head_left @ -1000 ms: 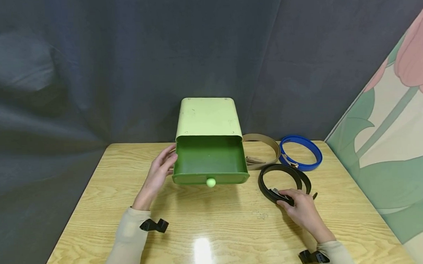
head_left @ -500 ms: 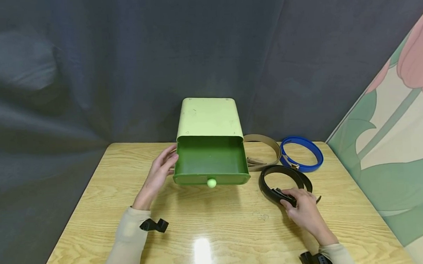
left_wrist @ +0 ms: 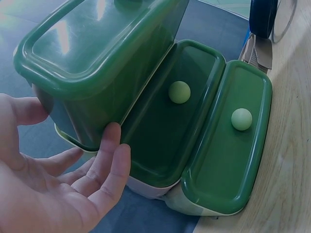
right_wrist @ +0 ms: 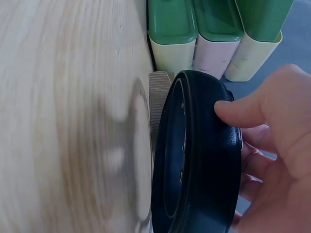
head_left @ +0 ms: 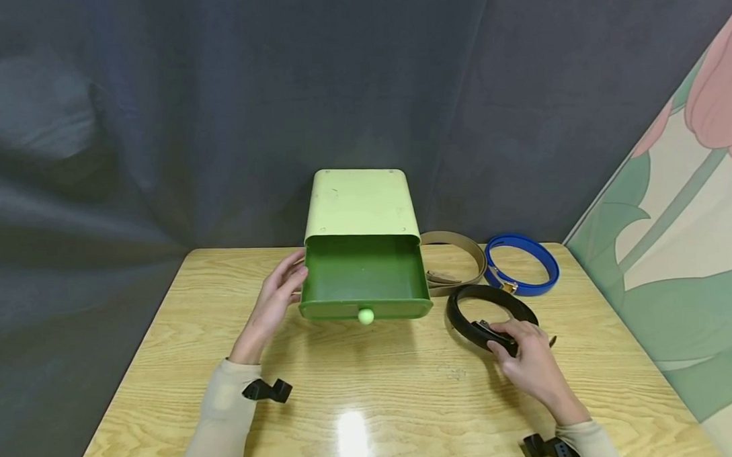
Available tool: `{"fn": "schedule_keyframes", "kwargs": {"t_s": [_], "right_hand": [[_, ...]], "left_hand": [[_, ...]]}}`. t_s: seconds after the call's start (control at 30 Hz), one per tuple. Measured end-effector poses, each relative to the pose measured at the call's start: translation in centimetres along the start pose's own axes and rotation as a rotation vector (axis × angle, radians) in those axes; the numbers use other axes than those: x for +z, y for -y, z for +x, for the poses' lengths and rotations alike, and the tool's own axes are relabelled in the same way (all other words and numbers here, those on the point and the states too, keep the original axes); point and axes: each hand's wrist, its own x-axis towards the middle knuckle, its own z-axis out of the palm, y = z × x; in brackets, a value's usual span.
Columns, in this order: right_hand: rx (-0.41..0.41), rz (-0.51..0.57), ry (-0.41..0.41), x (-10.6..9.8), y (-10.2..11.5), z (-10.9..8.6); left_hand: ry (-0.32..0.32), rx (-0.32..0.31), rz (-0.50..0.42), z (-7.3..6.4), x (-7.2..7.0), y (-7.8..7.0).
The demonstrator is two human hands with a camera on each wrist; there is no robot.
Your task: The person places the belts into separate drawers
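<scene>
A coiled black belt (head_left: 464,323) lies at the right of the table; my right hand (head_left: 531,360) pinches its near side by the buckle (head_left: 483,328). The right wrist view shows the thumb on the black strap (right_wrist: 209,160) and the other fingers behind it, partly hidden. A green drawer (head_left: 365,310) with a pale round knob (head_left: 366,316) stands pulled out of the top of a pale green cabinet (head_left: 362,202); its visible inside is bare. My left hand (head_left: 272,302) touches the drawer's left side with loosely extended fingers. Two lower drawers (left_wrist: 160,131) are closed.
Behind the black belt lie a coiled tan belt (head_left: 477,251) and a coiled blue belt (head_left: 549,266). A dark curtain (head_left: 247,125) hangs behind the wooden table (head_left: 288,419). At the right rises a panel with a tulip print (head_left: 693,244).
My right hand has shifted slightly to the right with the black belt's near side, and the coil's loops now overlap more closely. The left hand and the drawer stay in place.
</scene>
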Motion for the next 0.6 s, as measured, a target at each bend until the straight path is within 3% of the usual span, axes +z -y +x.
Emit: {"fn": "schedule_keyframes", "kwargs": {"t_s": [0.33,0.6], "right_hand": [[-0.027,-0.030,0.020,-0.34,0.48,0.05],[-0.001,-0.041,-0.026,-0.69,0.82,0.26]], "left_hand": [[0.007,0.013,-0.012,-0.01,-0.01,0.10],[0.006,0.018,-0.016,0.01,-0.07,0.13]]}}
